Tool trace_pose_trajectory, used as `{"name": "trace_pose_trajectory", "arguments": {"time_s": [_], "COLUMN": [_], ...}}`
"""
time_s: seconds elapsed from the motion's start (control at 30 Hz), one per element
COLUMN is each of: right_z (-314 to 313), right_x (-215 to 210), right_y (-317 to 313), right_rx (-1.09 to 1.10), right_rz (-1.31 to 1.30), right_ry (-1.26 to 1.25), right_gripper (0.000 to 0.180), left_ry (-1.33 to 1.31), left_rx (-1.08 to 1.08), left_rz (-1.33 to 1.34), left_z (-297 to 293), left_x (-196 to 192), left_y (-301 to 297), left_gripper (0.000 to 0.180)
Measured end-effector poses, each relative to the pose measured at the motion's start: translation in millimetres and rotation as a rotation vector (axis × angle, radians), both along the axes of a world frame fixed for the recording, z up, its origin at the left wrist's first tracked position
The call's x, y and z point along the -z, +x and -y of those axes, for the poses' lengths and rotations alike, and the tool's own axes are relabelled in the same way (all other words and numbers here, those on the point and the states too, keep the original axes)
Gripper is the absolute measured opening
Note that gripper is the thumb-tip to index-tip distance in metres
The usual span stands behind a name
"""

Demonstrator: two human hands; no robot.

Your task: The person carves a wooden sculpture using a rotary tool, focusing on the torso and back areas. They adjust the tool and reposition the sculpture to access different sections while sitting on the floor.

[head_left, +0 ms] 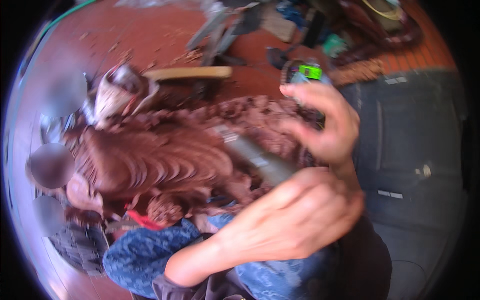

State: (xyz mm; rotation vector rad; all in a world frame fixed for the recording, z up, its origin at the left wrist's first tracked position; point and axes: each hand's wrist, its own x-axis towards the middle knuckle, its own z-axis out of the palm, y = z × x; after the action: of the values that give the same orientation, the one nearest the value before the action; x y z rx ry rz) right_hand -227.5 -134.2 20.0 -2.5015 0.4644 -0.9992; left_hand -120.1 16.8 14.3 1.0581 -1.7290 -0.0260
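Note:
My left hand (295,220) is in the near middle, closed around the handle end of a grey metal chisel (255,157). The chisel's blade points up-left onto a reddish-brown wood carving (150,160) with rows of scale-like cuts. My right hand (325,125) hovers just above and behind the left hand, its fingers curled apart in a C shape, and I see nothing between them. A dark round object with a green label (306,72) lies just beyond its fingertips. The whole view is blurred.
Wood chips (260,112) cover the carving's far side. A pale wooden plank (190,73) lies behind it on the red floor. Tools and cables (300,25) are piled at the top. A jeans-clad leg (410,150) fills the right side, and blue patterned cloth (145,250) covers my lap.

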Motion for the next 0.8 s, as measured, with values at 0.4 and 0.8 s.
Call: {"name": "trace_pose_trajectory", "arguments": {"time_s": [0.4,0.8], "right_z": [192,228], "right_x": [173,251], "right_y": [-278,-284], "right_rx": [0.866,0.829], "right_rz": [-1.197,-1.425], "right_ry": [0.051,-0.099], "right_gripper": [0.035,0.038], "left_ry": [0.259,0.117], "left_rx": [-0.032,-0.022], "left_rz": [0.192,0.129], "left_z": [-5,-2], "left_x": [6,31], "left_y": [5,1], "left_gripper": [0.048,0.040]}}
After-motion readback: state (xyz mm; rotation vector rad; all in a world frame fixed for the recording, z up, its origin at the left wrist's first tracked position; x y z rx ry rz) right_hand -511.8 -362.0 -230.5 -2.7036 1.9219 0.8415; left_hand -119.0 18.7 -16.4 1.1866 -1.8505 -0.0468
